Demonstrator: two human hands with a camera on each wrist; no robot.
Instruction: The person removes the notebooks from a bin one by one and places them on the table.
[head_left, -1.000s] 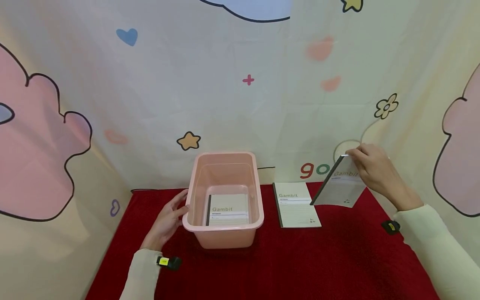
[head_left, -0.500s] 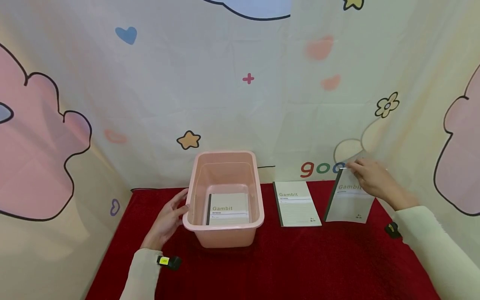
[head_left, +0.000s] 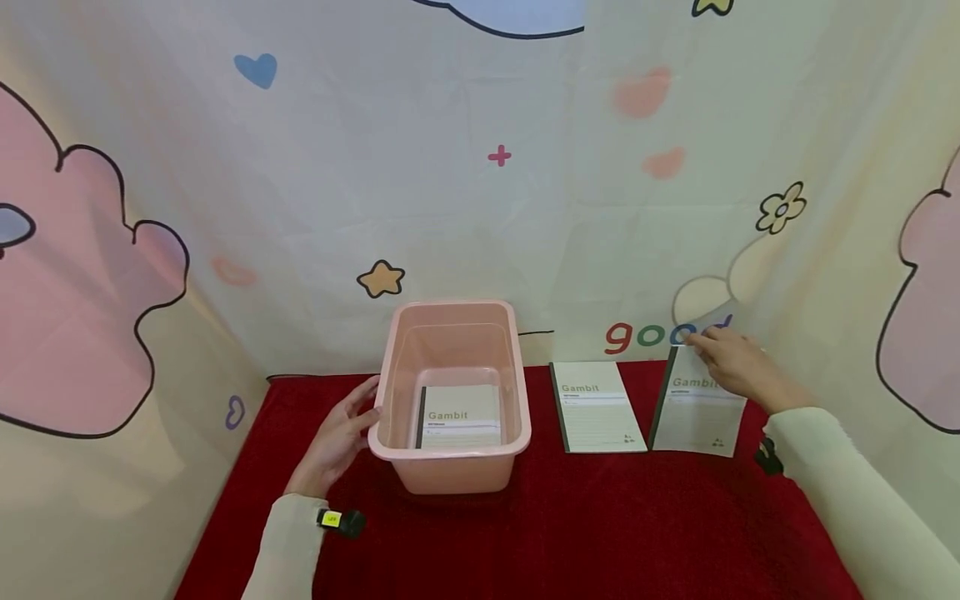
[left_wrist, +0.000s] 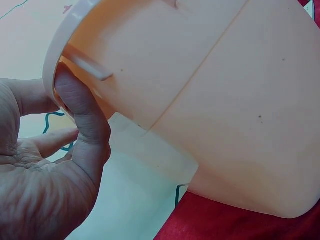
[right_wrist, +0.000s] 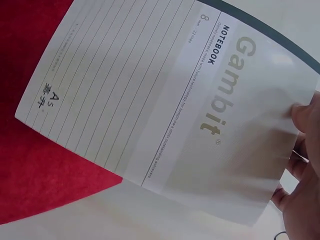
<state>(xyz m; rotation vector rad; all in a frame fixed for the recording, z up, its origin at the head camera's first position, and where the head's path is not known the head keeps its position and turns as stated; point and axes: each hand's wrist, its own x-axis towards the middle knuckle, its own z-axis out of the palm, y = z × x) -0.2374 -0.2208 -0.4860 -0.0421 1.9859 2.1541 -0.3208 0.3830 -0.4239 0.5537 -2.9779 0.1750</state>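
My left hand (head_left: 336, 437) grips the left rim of a pink plastic basin (head_left: 453, 477). In the left wrist view, a digit curls under the rim against the outer wall. A Gambit notebook (head_left: 459, 417) with a dark spine lies inside the basin. Over at the right, my right hand (head_left: 731, 364) pinches the top edge of a second notebook (head_left: 693, 425), which tilts with its lower edge down at the red cloth. The right wrist view shows this notebook's cover (right_wrist: 165, 100) bowed slightly. Just left of it, a third notebook (head_left: 600, 421) lies flat.
Red cloth (head_left: 600, 533) covers the table. A pale curtain (head_left: 450, 208) printed with cartoon shapes hangs close behind the basin and notebooks. Each wrist wears a small dark device (head_left: 341, 522) at the sleeve.
My right hand has lowered the notebook and moved it right, off the overlap with the flat notebook, to beside it. The left hand and basin have stayed put.
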